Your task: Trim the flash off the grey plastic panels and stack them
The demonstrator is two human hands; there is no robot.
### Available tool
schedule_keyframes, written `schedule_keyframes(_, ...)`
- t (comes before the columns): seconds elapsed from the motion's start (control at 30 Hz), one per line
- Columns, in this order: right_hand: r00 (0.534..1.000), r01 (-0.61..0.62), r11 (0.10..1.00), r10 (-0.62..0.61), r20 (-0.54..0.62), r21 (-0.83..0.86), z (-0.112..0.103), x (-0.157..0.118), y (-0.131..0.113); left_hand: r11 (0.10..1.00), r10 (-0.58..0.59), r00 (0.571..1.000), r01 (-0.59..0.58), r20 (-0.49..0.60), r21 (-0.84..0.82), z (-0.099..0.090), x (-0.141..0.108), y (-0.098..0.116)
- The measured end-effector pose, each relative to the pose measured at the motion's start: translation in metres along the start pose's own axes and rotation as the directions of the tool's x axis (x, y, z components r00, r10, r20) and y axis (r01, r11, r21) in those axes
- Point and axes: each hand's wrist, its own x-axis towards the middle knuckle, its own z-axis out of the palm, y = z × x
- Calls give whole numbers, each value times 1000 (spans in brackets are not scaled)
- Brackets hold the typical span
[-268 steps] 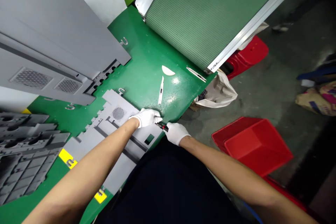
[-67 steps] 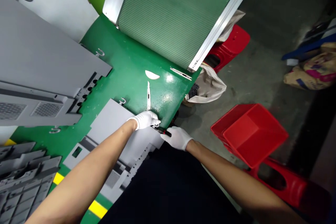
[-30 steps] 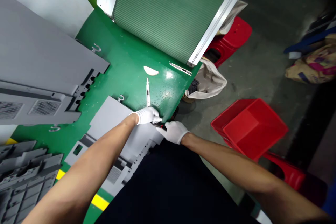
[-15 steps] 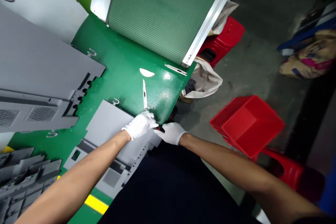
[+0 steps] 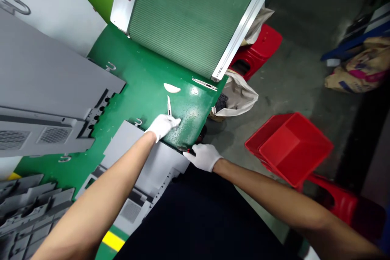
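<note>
My left hand (image 5: 163, 126), in a white glove, is over the green tabletop with its fingers stretched to the right. It covers the lower end of a white utility knife (image 5: 169, 105) that lies on the table; I see no grip on the knife. By the table's near edge my right hand (image 5: 204, 157), also gloved, is closed around small pliers (image 5: 188, 150) with red and black handles. Their dark jaws point left. A white half-moon piece (image 5: 172, 88) lies beyond the knife. Small dark specks (image 5: 185, 124) are scattered right of my left hand.
A ribbed green conveyor belt (image 5: 195, 16) adjoins the table's far side. Large grey panels (image 5: 55, 57) stand at left, another panel (image 5: 164, 162) lies nearest me. A second thin knife (image 5: 204, 84) rests by the belt. An open sack (image 5: 240, 93) and red bin (image 5: 289, 148) are at right.
My left hand has moved away from the pliers, up and left, onto the lower end of the knife. My right hand keeps the pliers near the table edge. The view has shifted slightly.
</note>
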Motion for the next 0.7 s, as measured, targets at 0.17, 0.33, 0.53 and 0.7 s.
schedule_keyframes(0.17,981,-193,945,193,27,264,13,-8,32,953,17,996,-43,-86,-301,-2,-2,28)
schedule_keyframes(0.33,947,-315,836,309,90,449,18,-10,36,817,160,974,-40,160,-575,49,22,102)
schedule_keyframes(0.53,926,-364,788,366,97,496,12,-12,32,936,236,968,-251,-89,-245,4,31,102)
schedule_keyframes(0.7,981,-179,847,194,23,500,-2,-11,24,946,-50,867,200,-496,254,-90,9,-5)
